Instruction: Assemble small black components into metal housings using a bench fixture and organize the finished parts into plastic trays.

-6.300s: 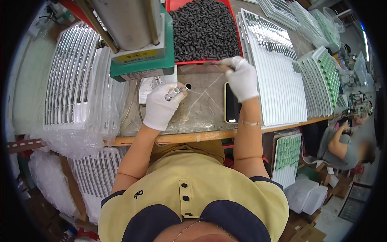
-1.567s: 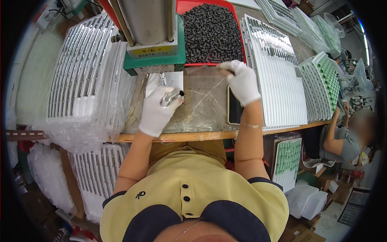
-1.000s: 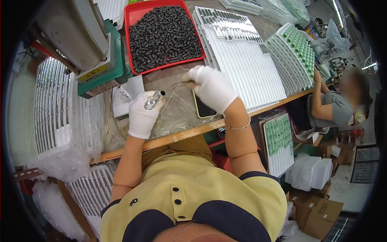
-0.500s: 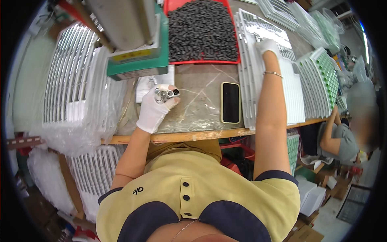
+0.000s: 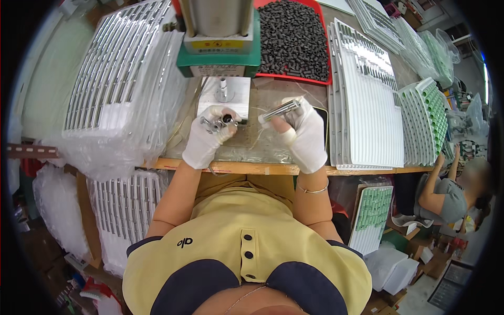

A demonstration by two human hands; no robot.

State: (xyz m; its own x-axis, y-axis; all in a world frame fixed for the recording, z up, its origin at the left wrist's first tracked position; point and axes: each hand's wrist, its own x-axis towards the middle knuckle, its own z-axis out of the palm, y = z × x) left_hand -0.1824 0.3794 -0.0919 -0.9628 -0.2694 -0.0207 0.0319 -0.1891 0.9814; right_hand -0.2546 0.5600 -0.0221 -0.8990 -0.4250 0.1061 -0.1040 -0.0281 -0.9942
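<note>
My left hand [image 5: 201, 143], in a white glove with fingertips bare, is closed around several small shiny metal tube pieces [image 5: 212, 125]. A dark round opening or black insert shows at the end of one, near my thumb. My right hand [image 5: 308, 137], gloved likewise, pinches a shiny silver tube [image 5: 283, 110] that points left toward the other hand. Just beyond my left hand stands a press with a green head [image 5: 220, 63]. Under it, a small metal post [image 5: 224, 90] rises from a pale metal base plate [image 5: 239, 107].
A red tray [image 5: 329, 60] of small black sleeves [image 5: 291, 39] lies beyond. White racks [image 5: 373, 118] with silver tubes stand at right, beside a rack of green pieces [image 5: 429, 118]. A plastic-wrapped rack [image 5: 110, 84] is at left. A co-worker [image 5: 450, 197] sits far right.
My right hand has come back from the white rack at right to the front of the press, now with a silver tube. My left hand still holds its metal pieces. The view has shifted.
</note>
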